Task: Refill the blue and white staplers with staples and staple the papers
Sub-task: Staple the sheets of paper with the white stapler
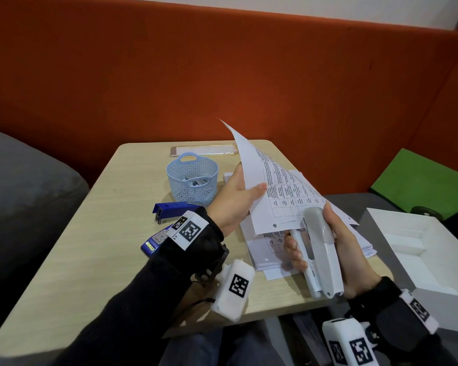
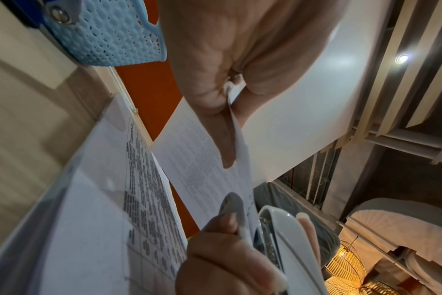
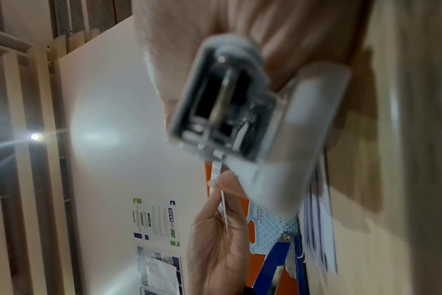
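Observation:
My left hand (image 1: 238, 196) pinches a few printed sheets (image 1: 273, 191) between thumb and fingers and holds them up above the table (image 1: 95, 233). My right hand (image 1: 325, 249) grips the white stapler (image 1: 319, 249), whose nose sits over the sheets' lower corner. In the left wrist view the same sheets (image 2: 202, 171) run down to the white stapler (image 2: 288, 243). The right wrist view shows the stapler's rear end (image 3: 230, 111), blurred. The blue stapler (image 1: 169, 215) lies opened out flat on the table, partly hidden by my left wrist. A stack of papers (image 1: 273, 249) lies under the lifted sheets.
A light blue perforated basket (image 1: 192, 179) holding small boxes stands behind the blue stapler. A flat pale object (image 1: 204, 150) lies at the table's far edge. A white open box (image 1: 423, 247) sits to the right. An orange padded wall rises behind.

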